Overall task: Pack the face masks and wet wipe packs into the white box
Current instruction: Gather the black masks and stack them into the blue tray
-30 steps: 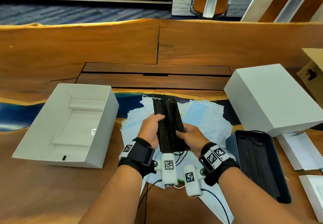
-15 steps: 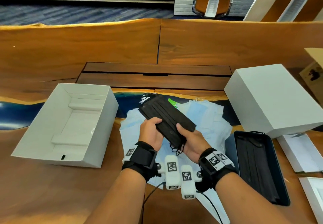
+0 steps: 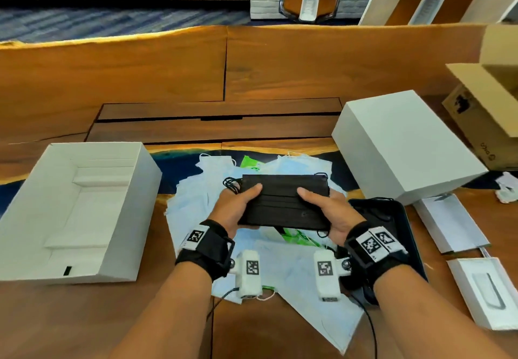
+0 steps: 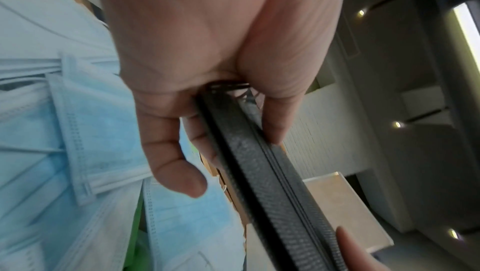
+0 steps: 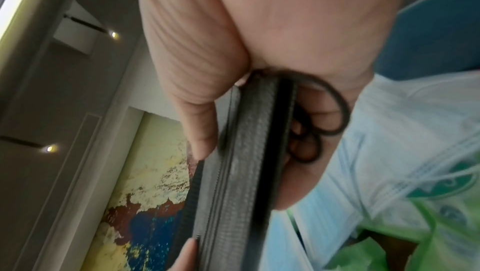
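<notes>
Wooden desk [image 3: 168, 78] lay beneath; both hands, left hand [image 3: 238, 207] and right hand [image 3: 328, 210], gripped the black mask stack [image 3: 283, 204], fingers [image 4: 179, 175] underneath mostly hidden, blue masks [image 3: 190, 204] below.

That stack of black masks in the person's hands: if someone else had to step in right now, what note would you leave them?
Left hand and right hand each grip one end of the stack of black masks, held flat above the table.
Open white box sits to the left; nothing packed in it that I can see.
Blue masks and green wet wipe packs lie loose under the hands. More black masks lie in the dark tray on the right.
Done: stack gathered. Left: put it in the box, then everything else.
</notes>
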